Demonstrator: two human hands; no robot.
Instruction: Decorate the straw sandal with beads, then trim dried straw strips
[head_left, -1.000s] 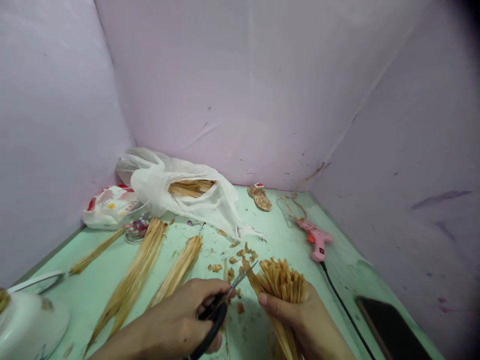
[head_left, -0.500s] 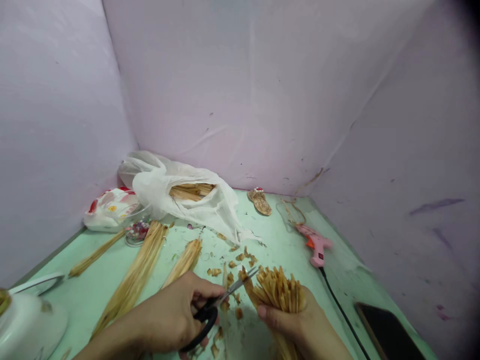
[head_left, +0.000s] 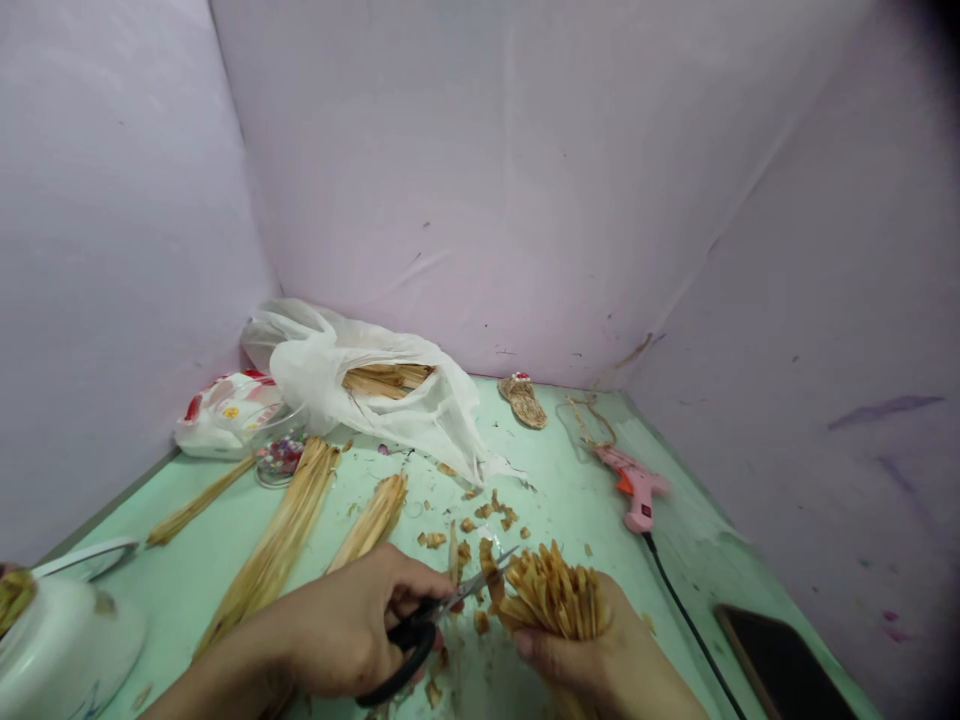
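Black-handled scissors (head_left: 415, 645) sit in my left hand (head_left: 352, 620), whose fingers are wrapped round the handles. Their blades point up and right, close to the cut ends of a bundle of dried straw-like strips (head_left: 559, 590). My right hand (head_left: 600, 650) grips that bundle from below, thumb across its front, with the ends fanning upward. One darker strip (head_left: 489, 570) sticks out to the bundle's left, by the blades. Small cut scraps (head_left: 431, 540) lie scattered on the green table (head_left: 517, 490) around the blades. The lower part of the bundle runs out of view.
Longer strip bundles (head_left: 277, 540) lie at left. Behind them are a white plastic bag (head_left: 322, 385) holding more strips, beads (head_left: 281, 455) and a wipes pack (head_left: 225, 412). A woven sole-shaped piece (head_left: 523, 402), pink glue gun (head_left: 637, 490), its cord and a phone (head_left: 784, 665) lie right; a white pot (head_left: 71, 640) stands near left.
The scissor blades remain beside the bundle, and the bundle's cut ends have tilted and spread a little leftward. The whole view has shifted slightly.
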